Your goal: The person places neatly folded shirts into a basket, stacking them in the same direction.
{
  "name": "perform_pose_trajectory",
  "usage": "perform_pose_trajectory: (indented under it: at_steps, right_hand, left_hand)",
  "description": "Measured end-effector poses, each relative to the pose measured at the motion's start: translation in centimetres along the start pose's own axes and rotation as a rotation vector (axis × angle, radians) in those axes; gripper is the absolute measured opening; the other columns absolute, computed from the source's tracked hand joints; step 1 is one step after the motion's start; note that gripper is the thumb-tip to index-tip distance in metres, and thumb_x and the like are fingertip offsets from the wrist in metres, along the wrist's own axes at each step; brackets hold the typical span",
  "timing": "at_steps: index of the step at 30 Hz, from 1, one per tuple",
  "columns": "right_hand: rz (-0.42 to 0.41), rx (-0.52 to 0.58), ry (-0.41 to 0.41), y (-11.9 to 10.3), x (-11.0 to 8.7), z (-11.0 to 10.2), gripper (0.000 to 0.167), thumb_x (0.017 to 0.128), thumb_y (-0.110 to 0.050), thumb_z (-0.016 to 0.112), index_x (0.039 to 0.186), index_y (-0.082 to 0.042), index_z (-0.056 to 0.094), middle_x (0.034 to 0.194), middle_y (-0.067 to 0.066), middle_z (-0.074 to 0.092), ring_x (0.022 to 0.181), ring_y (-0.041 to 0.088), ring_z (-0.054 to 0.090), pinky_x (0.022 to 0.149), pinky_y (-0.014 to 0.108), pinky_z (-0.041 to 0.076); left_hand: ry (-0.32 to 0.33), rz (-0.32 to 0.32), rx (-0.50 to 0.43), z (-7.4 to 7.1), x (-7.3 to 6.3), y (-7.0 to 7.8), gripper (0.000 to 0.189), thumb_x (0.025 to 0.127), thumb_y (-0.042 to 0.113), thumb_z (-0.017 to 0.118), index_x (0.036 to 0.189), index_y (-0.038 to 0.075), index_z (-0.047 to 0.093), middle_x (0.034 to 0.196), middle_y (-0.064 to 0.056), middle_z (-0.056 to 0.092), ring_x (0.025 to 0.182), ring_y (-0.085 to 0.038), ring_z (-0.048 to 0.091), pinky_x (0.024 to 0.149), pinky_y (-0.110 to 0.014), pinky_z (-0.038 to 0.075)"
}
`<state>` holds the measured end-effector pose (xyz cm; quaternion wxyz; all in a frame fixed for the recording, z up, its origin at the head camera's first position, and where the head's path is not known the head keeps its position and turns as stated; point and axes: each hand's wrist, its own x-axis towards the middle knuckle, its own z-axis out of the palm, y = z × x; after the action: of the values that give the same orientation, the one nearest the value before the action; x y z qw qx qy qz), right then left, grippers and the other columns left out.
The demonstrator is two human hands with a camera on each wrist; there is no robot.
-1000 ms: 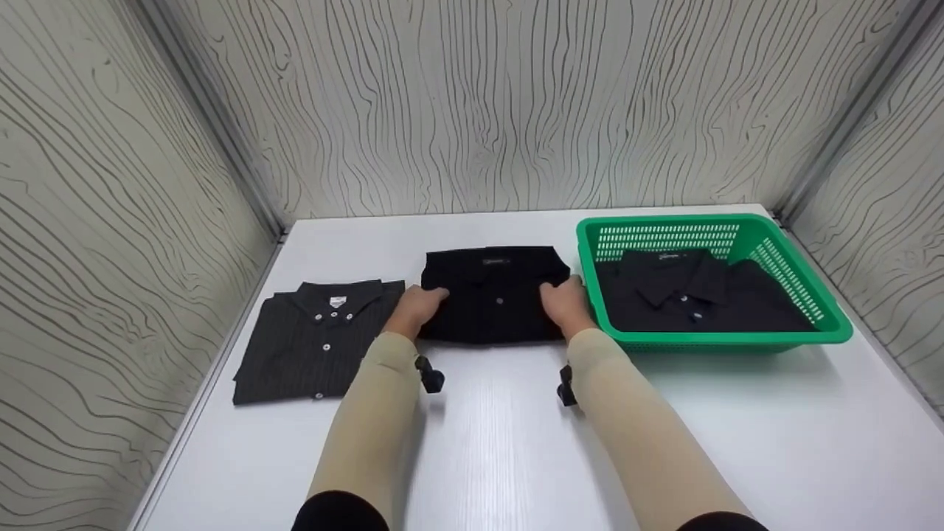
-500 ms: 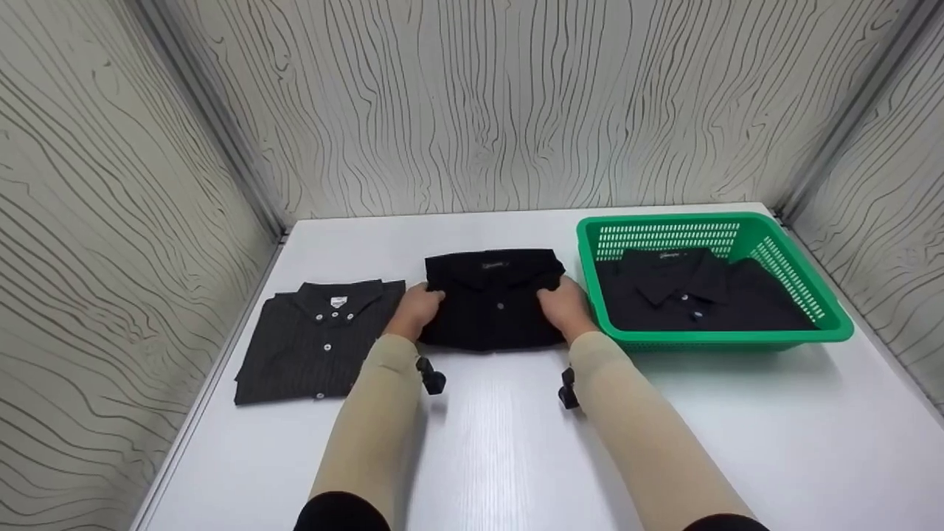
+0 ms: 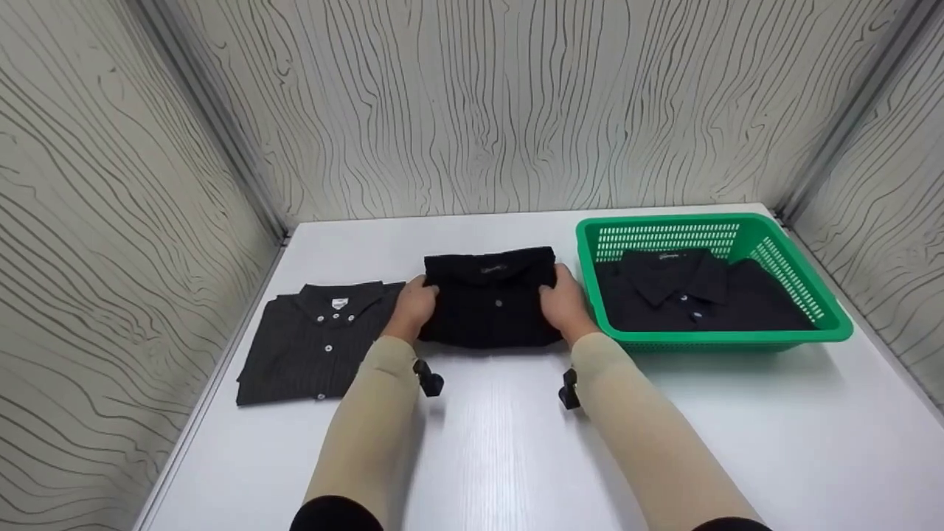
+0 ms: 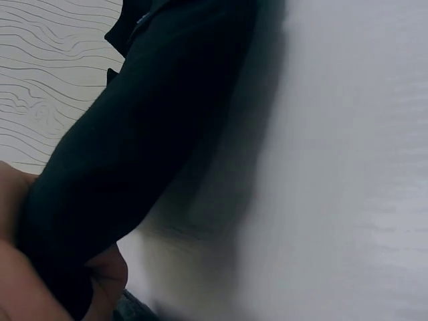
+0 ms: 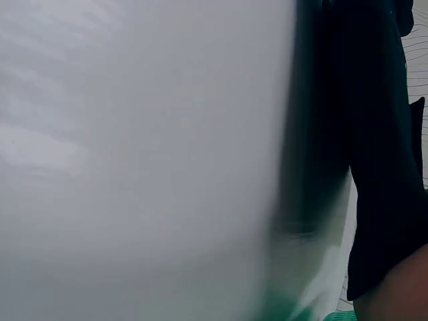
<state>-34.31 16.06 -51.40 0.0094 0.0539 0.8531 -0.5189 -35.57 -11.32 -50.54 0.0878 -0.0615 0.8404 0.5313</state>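
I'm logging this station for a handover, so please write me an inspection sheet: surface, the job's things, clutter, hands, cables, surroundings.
Surface: white table, glossy, with a shadow under the held shirt.
Job's things: folded black shirt in the middle, held at both sides; folded dark striped shirt lying on the person's left; green basket on the right, with at least one dark collared shirt inside.
Clutter: nothing seen.
Hands: left hand and right hand each grip one side of the black shirt.
Cables: nothing seen.
Surroundings: pale wavy-grained walls, grey strips at the corners.
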Motion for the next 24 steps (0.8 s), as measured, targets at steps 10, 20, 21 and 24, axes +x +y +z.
perform_pose_trajectory:
  at_steps: [10, 20, 21, 24]
  right_hand:
    - [-0.047, 0.057, 0.042, -1.7, -0.8, -0.1, 0.037, 0.106, -0.012, 0.046, 0.143, -0.009, 0.045, 0.146, 0.013, 0.049, 0.136, 0.028, 0.043, 0.11, 0.047, 0.037]
    - [-0.113, 0.112, 0.045, -3.8, -1.9, -1.1, 0.039, 0.106, -0.013, 0.049, 0.145, -0.01, 0.045, 0.144, 0.013, 0.051, 0.132, 0.028, 0.047, 0.108, 0.048, 0.038]
    - [-0.126, 0.114, 0.044, -4.0, -2.0, -1.2, 0.04, 0.106, -0.013, 0.05, 0.145, -0.01, 0.045, 0.144, 0.013, 0.051, 0.132, 0.028, 0.047, 0.108, 0.048, 0.039]
    - [-0.164, 0.116, 0.039, -4.4, -2.3, -1.5, 0.041, 0.106, -0.013, 0.049, 0.147, -0.009, 0.044, 0.144, 0.014, 0.051, 0.133, 0.029, 0.047, 0.108, 0.047, 0.039]
  left_hand:
    - [0.041, 0.107, 0.005, -1.4, -0.9, 0.9, 0.051, 0.105, 0.02, 0.04, 0.153, 0.003, 0.04, 0.156, -0.017, 0.041, 0.146, -0.032, 0.033, 0.118, -0.045, 0.027]
    - [0.025, 0.176, -0.041, -3.1, -1.9, 2.5, 0.05, 0.105, 0.022, 0.042, 0.153, 0.007, 0.043, 0.155, -0.013, 0.043, 0.144, -0.029, 0.036, 0.117, -0.044, 0.028]
    - [0.019, 0.179, -0.046, -3.2, -2.0, 2.6, 0.05, 0.106, 0.023, 0.041, 0.153, 0.008, 0.042, 0.155, -0.012, 0.043, 0.144, -0.029, 0.036, 0.117, -0.044, 0.028]
    - [0.012, 0.175, -0.05, -3.6, -2.4, 3.1, 0.053, 0.106, 0.025, 0.041, 0.157, 0.009, 0.037, 0.158, -0.012, 0.039, 0.146, -0.029, 0.033, 0.118, -0.044, 0.026]
